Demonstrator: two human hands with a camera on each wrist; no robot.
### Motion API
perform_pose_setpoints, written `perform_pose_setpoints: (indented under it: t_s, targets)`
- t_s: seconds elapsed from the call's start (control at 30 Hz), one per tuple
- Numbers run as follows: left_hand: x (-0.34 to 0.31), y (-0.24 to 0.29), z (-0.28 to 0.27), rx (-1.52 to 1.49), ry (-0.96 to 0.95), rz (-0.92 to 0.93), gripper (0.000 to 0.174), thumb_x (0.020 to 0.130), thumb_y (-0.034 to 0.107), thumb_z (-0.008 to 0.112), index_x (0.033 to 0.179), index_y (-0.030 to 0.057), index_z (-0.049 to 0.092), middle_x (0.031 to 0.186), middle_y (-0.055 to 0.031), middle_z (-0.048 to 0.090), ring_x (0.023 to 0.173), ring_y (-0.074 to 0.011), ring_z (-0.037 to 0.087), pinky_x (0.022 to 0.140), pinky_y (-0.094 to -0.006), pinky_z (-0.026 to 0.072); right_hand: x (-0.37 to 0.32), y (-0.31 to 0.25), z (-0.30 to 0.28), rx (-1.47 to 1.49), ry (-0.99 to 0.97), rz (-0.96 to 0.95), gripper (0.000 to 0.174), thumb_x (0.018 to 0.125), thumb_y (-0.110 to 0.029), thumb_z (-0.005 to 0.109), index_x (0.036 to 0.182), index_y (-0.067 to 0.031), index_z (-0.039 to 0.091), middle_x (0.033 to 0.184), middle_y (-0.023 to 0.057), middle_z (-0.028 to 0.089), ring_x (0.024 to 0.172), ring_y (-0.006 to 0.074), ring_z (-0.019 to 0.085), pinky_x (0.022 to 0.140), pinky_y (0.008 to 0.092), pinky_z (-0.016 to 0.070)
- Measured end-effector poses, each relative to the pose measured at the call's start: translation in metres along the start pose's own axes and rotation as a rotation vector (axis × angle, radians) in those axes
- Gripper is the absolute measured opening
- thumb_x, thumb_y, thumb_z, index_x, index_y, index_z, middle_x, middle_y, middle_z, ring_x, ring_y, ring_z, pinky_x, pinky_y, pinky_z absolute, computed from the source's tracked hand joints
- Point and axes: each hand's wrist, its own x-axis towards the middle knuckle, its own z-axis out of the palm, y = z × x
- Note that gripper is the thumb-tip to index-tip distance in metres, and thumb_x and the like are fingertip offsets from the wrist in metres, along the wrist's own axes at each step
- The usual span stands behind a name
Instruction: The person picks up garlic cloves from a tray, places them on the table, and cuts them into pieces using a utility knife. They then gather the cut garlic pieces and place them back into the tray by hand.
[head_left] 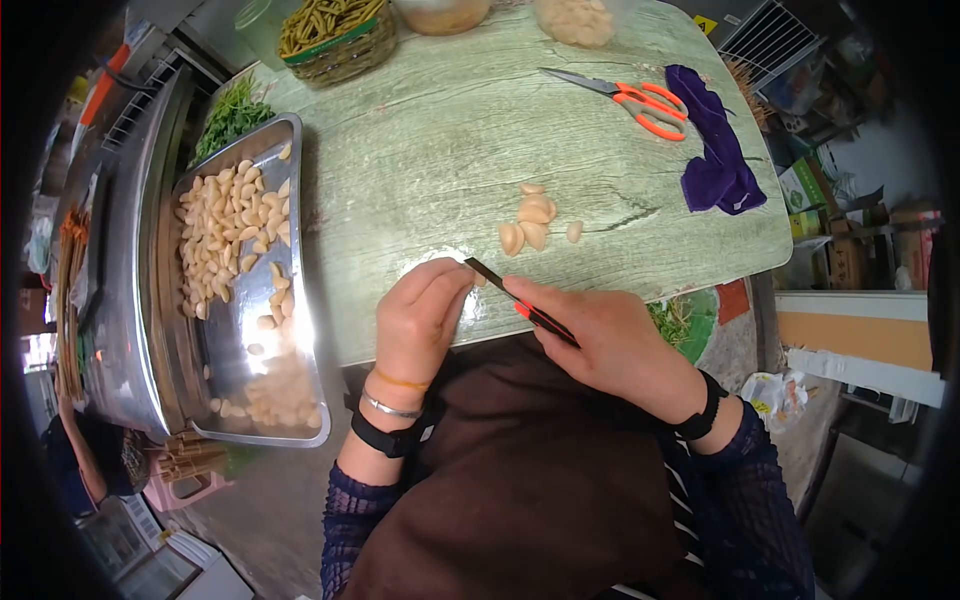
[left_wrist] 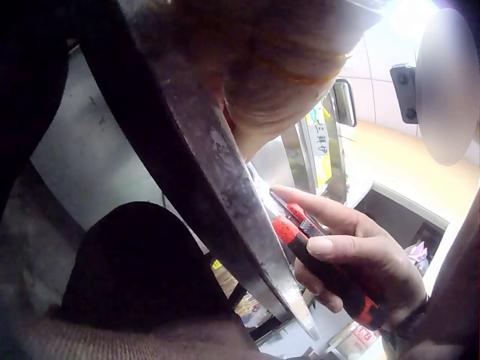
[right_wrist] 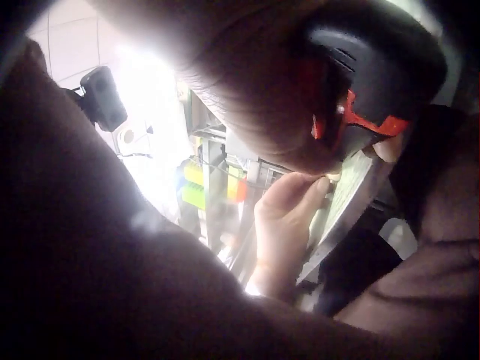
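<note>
My left hand (head_left: 420, 312) pinches a pale peeled garlic clove (head_left: 479, 281) at the table's near edge; its fingers cover most of the clove. In my right hand (head_left: 620, 335) is a red-and-black utility knife (head_left: 545, 322), its dark blade pointing up and left with the tip right by the left fingertips. The left wrist view shows the right thumb lying along the knife's handle (left_wrist: 330, 270). Seen from the right wrist, the left thumb and finger (right_wrist: 300, 196) come together beyond the handle. Several loose garlic cloves (head_left: 535, 208) lie just past both hands.
At the left stands a metal tray (head_left: 308, 300) with many garlic cloves (head_left: 225, 215). Orange-handled scissors (head_left: 650, 105) and a purple cloth (head_left: 720, 160) lie far right on the green table (head_left: 430, 130). A basket of green pods (head_left: 335, 45) and leafy greens (head_left: 232, 125) sit far left.
</note>
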Motion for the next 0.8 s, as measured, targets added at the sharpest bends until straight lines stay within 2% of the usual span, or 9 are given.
perform_pose_setpoints:
  t_s: [0.2, 0.4, 0.5, 0.6, 0.7, 0.8]
  targets:
    - [-0.001, -0.001, 0.0, -0.001, 0.004, -0.001, 0.019, 0.082, -0.005, 0.079, 0.098, 0.0034, 0.074, 0.1, -0.0113, 0.073, 0.089, -0.0293, 0.073, 0.076, -0.0358, 0.0596, 0.003, -0.001, -0.007, 0.023, -0.076, 0.047, 0.059, 0.093, -0.017, 0.071, 0.15, -0.0228, 0.056, 0.096, 0.0099, 0.074, 0.076, 0.0326, 0.07, 0.068, 0.0425, 0.0544]
    - [-0.001, -0.001, 0.002, 0.003, 0.019, 0.002, 0.019, 0.081, -0.006, 0.08, 0.097, 0.0031, 0.074, 0.1, -0.0113, 0.072, 0.089, -0.0291, 0.073, 0.076, -0.0358, 0.0595, 0.003, -0.003, -0.001, -0.023, -0.003, -0.012, 0.058, 0.093, -0.016, 0.07, 0.149, -0.0215, 0.056, 0.091, 0.0095, 0.073, 0.075, 0.0324, 0.07, 0.066, 0.0424, 0.0539]
    - [-0.001, -0.002, 0.002, 0.013, 0.028, 0.013, 0.019, 0.081, -0.006, 0.08, 0.097, 0.0031, 0.074, 0.099, -0.0112, 0.072, 0.088, -0.0289, 0.073, 0.076, -0.0358, 0.0594, 0.007, -0.005, 0.003, -0.019, 0.025, -0.048, 0.049, 0.095, -0.015, 0.066, 0.143, -0.0166, 0.058, 0.079, 0.0101, 0.069, 0.069, 0.0337, 0.069, 0.059, 0.0472, 0.0509]
    - [-0.001, -0.002, 0.002, 0.002, 0.031, 0.009, 0.019, 0.081, -0.006, 0.08, 0.097, 0.003, 0.074, 0.099, -0.0111, 0.072, 0.088, -0.0288, 0.073, 0.075, -0.0355, 0.0591, 0.01, -0.004, 0.008, -0.07, 0.027, -0.051, 0.048, 0.095, -0.016, 0.065, 0.143, -0.0168, 0.058, 0.078, 0.0093, 0.069, 0.068, 0.0335, 0.068, 0.058, 0.0473, 0.0505]
    - [-0.001, -0.001, 0.001, 0.004, 0.033, 0.006, 0.02, 0.081, -0.006, 0.08, 0.097, 0.003, 0.073, 0.097, -0.0109, 0.071, 0.086, -0.0286, 0.072, 0.074, -0.0352, 0.0589, -0.001, -0.002, 0.009, -0.154, 0.003, -0.019, 0.054, 0.094, -0.015, 0.068, 0.147, -0.0205, 0.057, 0.084, 0.0076, 0.07, 0.073, 0.0307, 0.07, 0.063, 0.0425, 0.0531]
    - [-0.001, -0.001, 0.004, -0.011, 0.043, 0.006, 0.019, 0.081, -0.005, 0.08, 0.097, 0.0031, 0.073, 0.096, -0.011, 0.071, 0.085, -0.0285, 0.072, 0.073, -0.0351, 0.0586, -0.016, -0.004, -0.006, -0.12, -0.131, 0.094, 0.054, 0.094, -0.016, 0.069, 0.147, -0.0193, 0.057, 0.091, 0.0089, 0.073, 0.078, 0.0319, 0.071, 0.067, 0.042, 0.0549]
